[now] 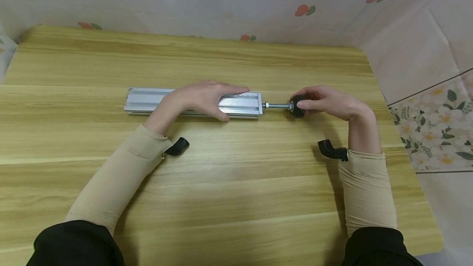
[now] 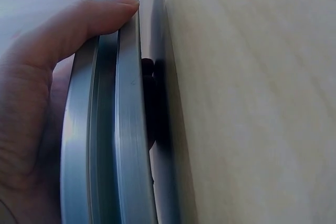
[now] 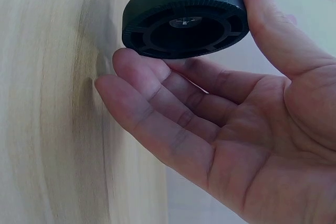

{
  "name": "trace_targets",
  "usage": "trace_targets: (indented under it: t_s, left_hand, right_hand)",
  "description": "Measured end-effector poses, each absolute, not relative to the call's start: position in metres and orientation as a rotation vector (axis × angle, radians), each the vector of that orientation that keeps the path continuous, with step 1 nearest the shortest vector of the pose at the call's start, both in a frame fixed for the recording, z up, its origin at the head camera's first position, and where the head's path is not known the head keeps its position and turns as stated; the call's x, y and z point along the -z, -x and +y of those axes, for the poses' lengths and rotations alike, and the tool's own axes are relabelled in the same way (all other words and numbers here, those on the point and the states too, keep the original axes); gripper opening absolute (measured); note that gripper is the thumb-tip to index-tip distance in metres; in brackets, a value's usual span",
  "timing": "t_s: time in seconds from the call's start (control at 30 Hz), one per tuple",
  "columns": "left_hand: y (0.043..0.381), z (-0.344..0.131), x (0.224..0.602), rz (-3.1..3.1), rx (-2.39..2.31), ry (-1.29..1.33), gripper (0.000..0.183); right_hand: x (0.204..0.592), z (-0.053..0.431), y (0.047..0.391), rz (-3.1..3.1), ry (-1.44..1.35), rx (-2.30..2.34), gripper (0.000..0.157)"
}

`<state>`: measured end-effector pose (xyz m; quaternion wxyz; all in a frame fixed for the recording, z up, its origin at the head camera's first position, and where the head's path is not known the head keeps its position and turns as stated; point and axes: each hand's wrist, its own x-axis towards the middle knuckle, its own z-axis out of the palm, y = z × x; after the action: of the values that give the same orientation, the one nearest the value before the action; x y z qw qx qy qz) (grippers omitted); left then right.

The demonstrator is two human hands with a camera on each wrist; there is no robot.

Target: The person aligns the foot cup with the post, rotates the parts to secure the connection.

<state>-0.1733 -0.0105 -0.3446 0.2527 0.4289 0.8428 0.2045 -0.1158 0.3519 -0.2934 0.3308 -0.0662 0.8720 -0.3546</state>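
A silver aluminium profile (image 1: pixel 242 104) with lengthwise slots lies across the table. My left hand (image 1: pixel 201 97) grips it near the middle, fingers over the far side and thumb along the near side. In the left wrist view the thumb presses the slotted face of the profile (image 2: pixel 130 103). From its right end a threaded rod (image 1: pixel 278 105) with a nut sticks out, carrying a round black levelling foot (image 1: pixel 297 111). My right hand (image 1: pixel 329 102) pinches that foot between thumb and fingers. The right wrist view shows the ribbed, hollow underside of the foot (image 3: pixel 220 11), with a screw end at its centre.
The wood-grain table (image 1: pixel 229 184) reaches toward a patterned wall covering (image 1: pixel 221 7) at the back. On the right is a wall with a flowered band (image 1: pixel 439 122). Black curved camera mounts (image 1: pixel 178 147) stick out from both sleeves above the table.
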Motion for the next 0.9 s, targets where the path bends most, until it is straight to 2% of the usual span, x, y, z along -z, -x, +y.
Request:
trace_targets:
  t_s: [0.47, 0.9]
  left_hand:
    - [0.171, -0.008, 0.339, 2.268, -0.563, -1.119, 0.092]
    - [0.17, 0.001, 0.335, 2.25, -0.575, -1.128, 0.092]
  right_hand:
    - [0.291, 0.356, 0.111, 2.272, 0.165, 0.907, 0.048]
    - [0.288, 0.365, 0.107, 2.294, 0.151, 0.911, 0.046]
